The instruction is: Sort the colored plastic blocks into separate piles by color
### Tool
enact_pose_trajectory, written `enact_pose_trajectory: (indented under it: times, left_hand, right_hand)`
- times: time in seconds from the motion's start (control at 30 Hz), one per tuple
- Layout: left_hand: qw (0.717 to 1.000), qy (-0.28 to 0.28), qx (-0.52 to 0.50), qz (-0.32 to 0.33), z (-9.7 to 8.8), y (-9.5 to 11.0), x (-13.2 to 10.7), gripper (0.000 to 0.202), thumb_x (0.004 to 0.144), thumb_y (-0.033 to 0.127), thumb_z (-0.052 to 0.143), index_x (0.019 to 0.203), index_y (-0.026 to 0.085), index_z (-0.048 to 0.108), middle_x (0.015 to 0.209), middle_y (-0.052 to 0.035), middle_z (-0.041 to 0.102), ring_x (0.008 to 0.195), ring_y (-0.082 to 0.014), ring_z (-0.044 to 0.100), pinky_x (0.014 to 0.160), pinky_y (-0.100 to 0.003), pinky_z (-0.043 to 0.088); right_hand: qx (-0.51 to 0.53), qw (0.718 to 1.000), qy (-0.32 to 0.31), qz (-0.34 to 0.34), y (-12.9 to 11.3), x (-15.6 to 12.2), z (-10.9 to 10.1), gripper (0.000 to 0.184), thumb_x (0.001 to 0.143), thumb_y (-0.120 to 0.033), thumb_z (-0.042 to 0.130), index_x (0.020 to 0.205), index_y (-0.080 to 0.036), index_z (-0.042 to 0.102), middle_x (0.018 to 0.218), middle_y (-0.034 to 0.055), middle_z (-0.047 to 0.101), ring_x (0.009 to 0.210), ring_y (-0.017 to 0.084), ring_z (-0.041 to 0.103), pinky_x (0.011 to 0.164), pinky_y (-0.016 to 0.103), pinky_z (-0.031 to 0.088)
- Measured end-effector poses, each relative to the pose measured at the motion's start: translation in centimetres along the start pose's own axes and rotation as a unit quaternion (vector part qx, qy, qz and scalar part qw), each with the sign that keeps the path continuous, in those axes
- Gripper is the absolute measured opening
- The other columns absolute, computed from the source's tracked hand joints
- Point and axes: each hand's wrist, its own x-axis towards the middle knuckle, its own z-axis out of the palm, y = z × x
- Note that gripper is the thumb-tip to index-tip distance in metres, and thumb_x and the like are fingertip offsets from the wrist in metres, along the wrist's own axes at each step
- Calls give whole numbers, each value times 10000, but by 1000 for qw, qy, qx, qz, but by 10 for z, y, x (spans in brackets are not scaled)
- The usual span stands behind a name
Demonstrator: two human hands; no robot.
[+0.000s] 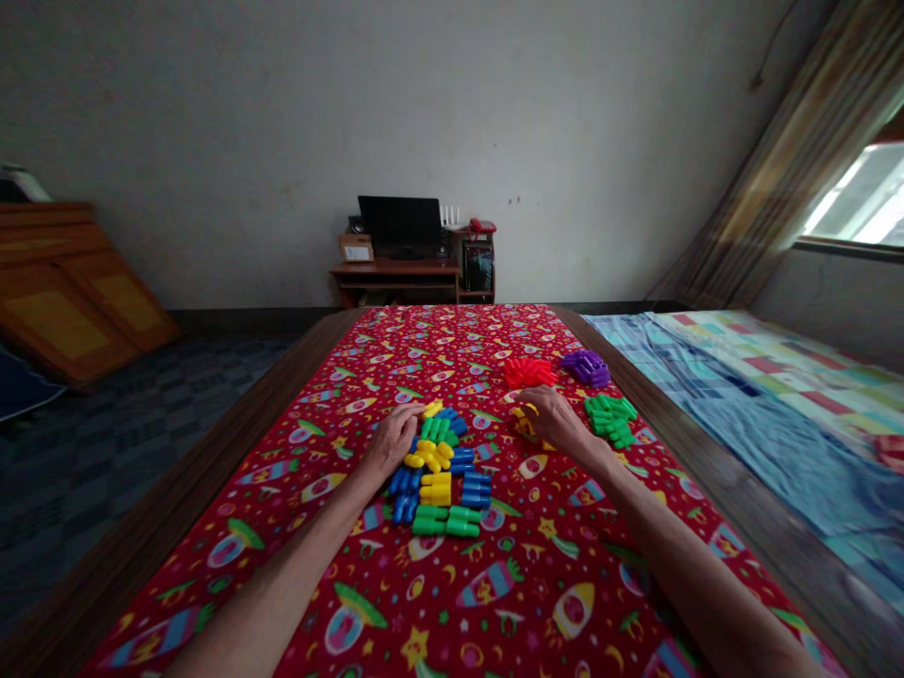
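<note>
A mixed pile of blue, yellow and green plastic blocks (pixel 439 476) lies in the middle of the table. My left hand (pixel 393 439) rests on the pile's left edge, fingers curled over a yellow block (pixel 432 409) at its top. My right hand (pixel 555 417) lies palm down over a small heap of yellow blocks (pixel 524 426), fingers closed on them. Sorted heaps lie beyond and beside my right hand: red blocks (pixel 528 372), purple blocks (pixel 586 367) and green blocks (pixel 611 418).
The table carries a red cloth with rocket prints (pixel 494 584) and has dark wooden edges. A bed with a checked blue sheet (pixel 763 405) adjoins on the right. A desk with a monitor (pixel 401 226) stands at the far wall, a wooden cabinet (pixel 71 292) at left.
</note>
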Motion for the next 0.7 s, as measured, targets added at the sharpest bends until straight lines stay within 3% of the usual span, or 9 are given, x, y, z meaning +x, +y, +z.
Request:
enact_pose_trajectory:
  times: [0.1, 0.27, 0.4, 0.53, 0.6, 0.7]
  left_hand:
    - [1000, -1, -3, 0, 1, -2, 0, 347, 868, 267, 358, 957, 173, 680, 1088, -98, 709, 1033, -216, 657, 988, -407, 512]
    - [1000, -3, -26, -14, 0, -2, -1, 339, 866, 294, 374, 973, 183, 675, 1103, -92, 707, 1061, -226, 648, 1005, -421, 493]
    - [995, -11, -81, -62, -2, 2, -4, 384, 839, 268, 411, 1152, 168, 611, 1180, -110, 682, 1131, -253, 625, 1029, -461, 466]
    - [973, 7, -194, -127, -4, 4, -5, 456, 869, 280, 424, 1313, 182, 453, 1250, -125, 645, 1117, -238, 646, 983, -439, 501]
    - [962, 21, -234, -138, -3, 3, -5, 443, 883, 311, 439, 1309, 192, 428, 1280, -134, 620, 1083, -231, 664, 952, -427, 519]
    - [958, 23, -258, -125, 1, 3, -5, 425, 853, 329, 497, 1251, 184, 455, 1247, -141, 626, 1080, -234, 663, 957, -431, 517]
  right_hand:
    - [44, 998, 29, -19, -15, 6, 3, 217, 814, -64, 494, 908, -145, 673, 798, 72, 670, 703, 151, 559, 667, 250, 394]
    - [82, 993, -63, -62, -57, 48, 41, 140, 887, -167, 549, 963, -142, 664, 793, 70, 668, 725, 153, 585, 677, 245, 404]
    - [120, 987, -100, -24, -74, 93, 82, 277, 871, -225, 611, 1135, -148, 646, 978, 115, 702, 914, 205, 637, 792, 287, 459]
    - [206, 961, -185, 18, -77, 118, 103, 323, 816, -165, 637, 1137, -180, 675, 932, 38, 726, 861, 182, 653, 750, 256, 478]
    - [219, 957, -186, 35, -76, 119, 103, 354, 781, -151, 654, 1133, -173, 688, 874, 19, 728, 813, 176, 651, 712, 240, 475]
    - [183, 975, -113, 64, -70, 111, 94, 298, 774, -134, 633, 1055, -141, 729, 870, 48, 733, 821, 193, 656, 731, 247, 473]
